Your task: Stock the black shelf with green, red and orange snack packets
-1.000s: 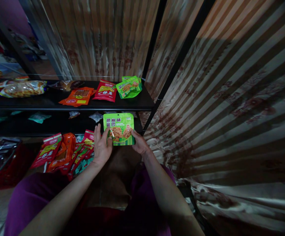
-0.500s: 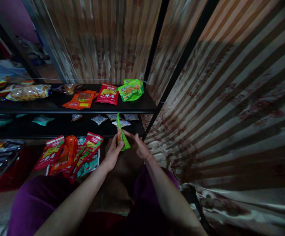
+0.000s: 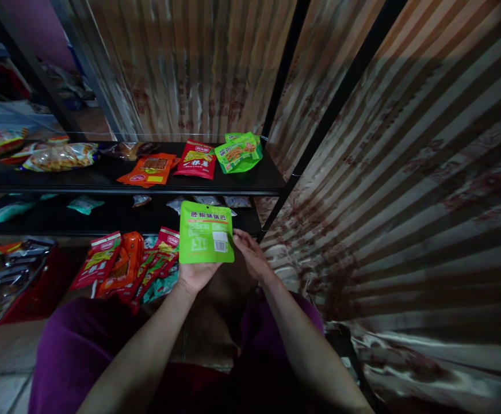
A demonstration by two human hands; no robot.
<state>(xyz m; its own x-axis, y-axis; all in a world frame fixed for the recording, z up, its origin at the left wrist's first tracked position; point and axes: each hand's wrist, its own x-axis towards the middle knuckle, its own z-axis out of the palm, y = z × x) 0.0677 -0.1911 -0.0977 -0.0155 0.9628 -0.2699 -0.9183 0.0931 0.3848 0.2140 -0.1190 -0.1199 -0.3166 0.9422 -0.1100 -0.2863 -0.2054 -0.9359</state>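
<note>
I held the green snack packet upright in front of me, below the front edge of the black shelf and near its right end. Its back panel, with white label and barcode, faced me; half a second before it stood edge-on, and a second before its printed front faced me. My left hand grasped it from beneath, fingers hidden behind the lower edge. My right hand touched the packet's right edge with fingertips, fingers loosely extended, not clenched. On the shelf's top board, toward the right end, lay a matching green packet, a red packet and an orange packet. Red and orange packets lay heaped on the floor left of my left hand.
</note>
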